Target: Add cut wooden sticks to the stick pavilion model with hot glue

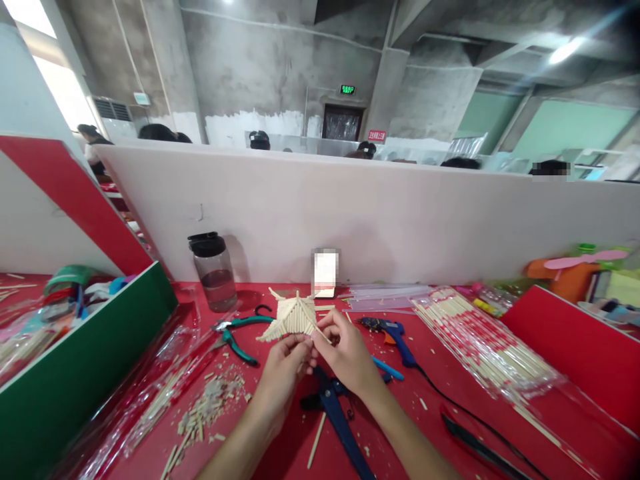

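Observation:
A small pagoda-like roof model [295, 315] made of pale wooden sticks is held above the red table, its corners flaring outward. The fingers of my left hand [287, 360] are closed on its near edge. With thumb and fingertips pinched together, my right hand [347, 347] grips its right corner. My fingers partly hide the near right side, and I cannot tell whether a separate small piece is between them. Under my hands lies a dark blue hand cutter [340, 420]. Green-handled pliers [237, 337] rest left of the model, and a blue hot glue gun [393, 333] lies to the right.
A water bottle [214, 273] and a bright-screened phone [325, 273] stand by the white partition [280, 213]. Stick offcuts [213, 400] litter the left. Bagged sticks [485, 340] lie right, near a red panel [575, 360]. A green panel [90, 360] borders the left. People's heads show beyond.

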`<state>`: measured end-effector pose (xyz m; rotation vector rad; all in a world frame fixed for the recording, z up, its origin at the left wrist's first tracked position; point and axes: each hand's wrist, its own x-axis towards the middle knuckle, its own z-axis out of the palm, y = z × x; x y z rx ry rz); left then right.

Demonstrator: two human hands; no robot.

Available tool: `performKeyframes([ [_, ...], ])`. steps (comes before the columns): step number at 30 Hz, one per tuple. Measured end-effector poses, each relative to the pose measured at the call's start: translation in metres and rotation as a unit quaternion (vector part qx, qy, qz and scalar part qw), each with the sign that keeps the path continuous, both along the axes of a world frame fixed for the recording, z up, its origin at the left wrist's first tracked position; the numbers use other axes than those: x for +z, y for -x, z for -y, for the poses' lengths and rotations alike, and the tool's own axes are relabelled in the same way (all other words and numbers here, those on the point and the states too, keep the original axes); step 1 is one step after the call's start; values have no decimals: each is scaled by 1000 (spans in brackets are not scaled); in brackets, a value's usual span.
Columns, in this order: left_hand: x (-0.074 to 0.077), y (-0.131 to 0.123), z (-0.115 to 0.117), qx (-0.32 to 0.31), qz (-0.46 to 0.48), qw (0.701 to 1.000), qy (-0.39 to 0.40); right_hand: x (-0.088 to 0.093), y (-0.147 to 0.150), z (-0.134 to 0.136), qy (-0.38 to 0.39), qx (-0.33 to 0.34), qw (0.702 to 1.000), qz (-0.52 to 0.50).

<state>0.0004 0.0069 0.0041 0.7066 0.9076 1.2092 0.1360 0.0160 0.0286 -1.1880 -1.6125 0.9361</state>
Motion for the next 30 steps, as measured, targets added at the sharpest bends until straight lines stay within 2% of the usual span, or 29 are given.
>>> performKeyframes([
  [11, -7, 2, -2, -10, 6, 1000, -12, 0, -1, -2, 28, 7, 999, -40],
  [16, -5, 2, -2, -5, -14, 1000, -23, 4, -4, -2, 32, 32, 997, -55],
  [22, 1, 0, 1, 8, 6, 1000, -12, 5, -9, -3, 28, 51, 998, -25],
  [30, -1, -5, 4, 33, 44, 998, -1, 7, -8, 0, 31, 47, 998, -15],
])
